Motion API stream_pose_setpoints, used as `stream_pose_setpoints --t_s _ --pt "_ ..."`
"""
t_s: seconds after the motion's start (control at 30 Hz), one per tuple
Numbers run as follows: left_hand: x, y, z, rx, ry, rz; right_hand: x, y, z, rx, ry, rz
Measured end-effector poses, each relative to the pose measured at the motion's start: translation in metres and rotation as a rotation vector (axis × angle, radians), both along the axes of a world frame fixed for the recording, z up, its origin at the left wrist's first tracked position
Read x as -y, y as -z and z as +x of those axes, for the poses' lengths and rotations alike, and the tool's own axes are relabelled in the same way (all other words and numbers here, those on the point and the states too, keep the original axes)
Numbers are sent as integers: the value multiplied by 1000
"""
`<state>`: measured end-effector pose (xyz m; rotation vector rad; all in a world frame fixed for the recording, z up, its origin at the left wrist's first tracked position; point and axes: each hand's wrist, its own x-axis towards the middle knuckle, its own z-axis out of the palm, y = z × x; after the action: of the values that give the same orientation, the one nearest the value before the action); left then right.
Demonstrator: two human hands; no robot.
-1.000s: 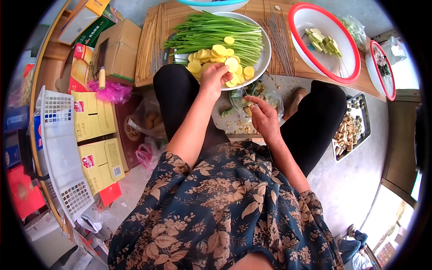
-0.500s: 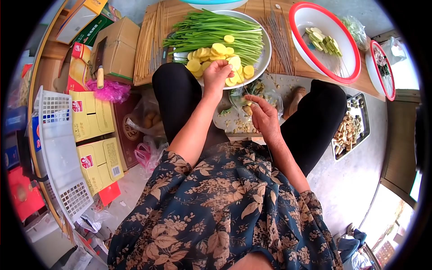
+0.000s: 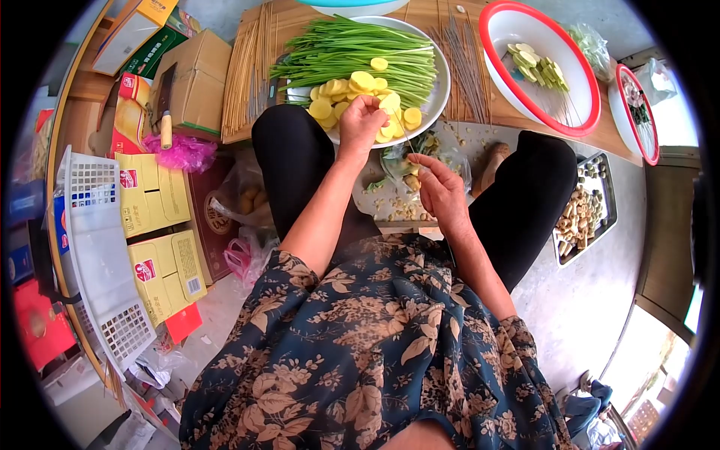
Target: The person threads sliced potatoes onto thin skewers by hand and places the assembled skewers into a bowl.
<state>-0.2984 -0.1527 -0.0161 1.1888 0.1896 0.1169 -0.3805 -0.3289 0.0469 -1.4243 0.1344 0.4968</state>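
Presently, head view: left hand (image 3: 362, 124) at 12 o'clock, fingers pinched on yellow slice (image 3: 390, 102), above near rim of white plate (image 3: 442, 86). Right hand (image 3: 444, 187) at 2 o'clock, gripping thin skewer (image 3: 409, 145), which points toward slice; whether pierced, cannot tell. Green stalks (image 3: 352, 56) lie on plate, 12 o'clock. Red-rimmed bowl (image 3: 525, 28) between 1 and 2 o'clock.

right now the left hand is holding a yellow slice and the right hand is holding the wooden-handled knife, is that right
Not quite: the right hand holds a thin stick, as the head view shows; the knife is over by the cardboard box. The left hand does hold a yellow slice.
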Motion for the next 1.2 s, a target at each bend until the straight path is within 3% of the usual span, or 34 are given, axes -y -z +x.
stream_pose_setpoints --t_s 0.47,0.57,0.97,1.2 --pt "-14 -12 0 -40 293 -18 3 -1 3 42 -14 -3" --pt "-6 -9 -4 -110 186 -148 3 -1 7 27 -2 7" --pt "-10 -20 -5 -176 220 -10 1 2 1 138 -42 -165" --pt "-12 -21 -7 -238 196 -118 -1 5 0 258 -53 -312"
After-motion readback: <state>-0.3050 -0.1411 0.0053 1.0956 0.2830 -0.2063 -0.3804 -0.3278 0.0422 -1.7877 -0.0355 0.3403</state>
